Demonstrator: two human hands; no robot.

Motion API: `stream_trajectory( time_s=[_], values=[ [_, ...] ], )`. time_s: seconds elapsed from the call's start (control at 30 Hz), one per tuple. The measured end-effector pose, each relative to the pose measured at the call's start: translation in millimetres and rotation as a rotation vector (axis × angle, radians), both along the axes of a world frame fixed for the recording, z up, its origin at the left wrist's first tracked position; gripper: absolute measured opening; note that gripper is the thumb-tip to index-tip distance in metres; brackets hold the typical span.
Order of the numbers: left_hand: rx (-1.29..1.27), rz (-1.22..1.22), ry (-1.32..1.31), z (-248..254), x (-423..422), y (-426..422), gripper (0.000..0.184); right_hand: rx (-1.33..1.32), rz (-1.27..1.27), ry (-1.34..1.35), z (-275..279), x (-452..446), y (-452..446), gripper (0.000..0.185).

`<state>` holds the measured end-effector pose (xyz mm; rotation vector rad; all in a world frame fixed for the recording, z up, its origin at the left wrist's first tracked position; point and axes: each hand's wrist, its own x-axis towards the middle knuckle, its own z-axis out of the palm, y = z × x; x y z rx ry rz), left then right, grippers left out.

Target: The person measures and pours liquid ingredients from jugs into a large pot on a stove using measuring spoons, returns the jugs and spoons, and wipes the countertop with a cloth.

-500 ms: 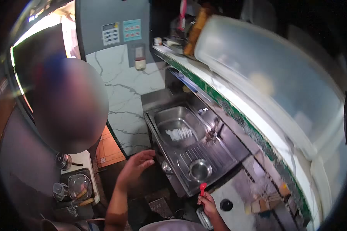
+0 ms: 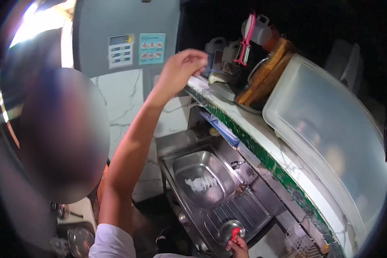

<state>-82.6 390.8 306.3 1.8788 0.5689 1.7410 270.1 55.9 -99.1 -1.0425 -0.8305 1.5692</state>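
Observation:
My left hand point(image 2: 184, 71) is raised at the near end of the shelf point(image 2: 204, 86), its fingers bent together; whatever they hold, if anything, is hidden. My right hand point(image 2: 238, 248), low in the view, is closed around the handle of a small red spoon point(image 2: 235, 232). The spoon's head overlaps a round metal bowl point(image 2: 228, 228) on the ridged drainboard; I cannot tell whether they touch. A pale object point(image 2: 221, 78) lies on the shelf just right of my left hand.
A steel sink point(image 2: 204, 161) with white foam stands below the shelf. The shelf carries a wooden board point(image 2: 266, 71) and a large translucent container point(image 2: 327, 116). A pink peeler point(image 2: 246, 41) hangs above. Another person point(image 2: 64, 133) stands at left, by a counter with glassware point(image 2: 79, 241).
My left hand has risen from beside the sink to the shelf end, covering the spot where a small jar stood. The view has shifted; the red spoon now appears over the bowl.

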Motion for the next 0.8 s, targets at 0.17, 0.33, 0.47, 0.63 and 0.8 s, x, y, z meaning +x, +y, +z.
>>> stream_trajectory(
  time_s=[0.17, 0.33, 0.47, 0.63, 0.8],
  values=[
    [0.218, 0.305, 0.112, 76.4, 59.2, 179.1, 0.037, -0.027, -0.419, -0.269, -0.4, -59.3, 32.6, 0.014],
    [0.288, 0.671, 0.792, 106.9, 131.3, 305.7, 0.066, -0.228, -0.679, -0.086, 48.9, -141.2, 36.4, 0.015],
    [0.297, 0.537, 0.874, 109.7, 134.2, 319.3, 0.066, -0.256, -0.871, -0.076, -7.2, -159.3, 14.9, 0.022],
    [0.085, 0.538, 0.366, 105.1, 116.7, 343.6, 0.061, 0.088, -0.769, -0.127, -17.5, -176.9, 11.3, 0.039],
    [0.265, 0.628, 0.029, 128.9, 32.0, 246.7, 0.052, -0.004, -0.79, -0.106, 10.4, -197.8, 34.4, 0.019]
  ],
)
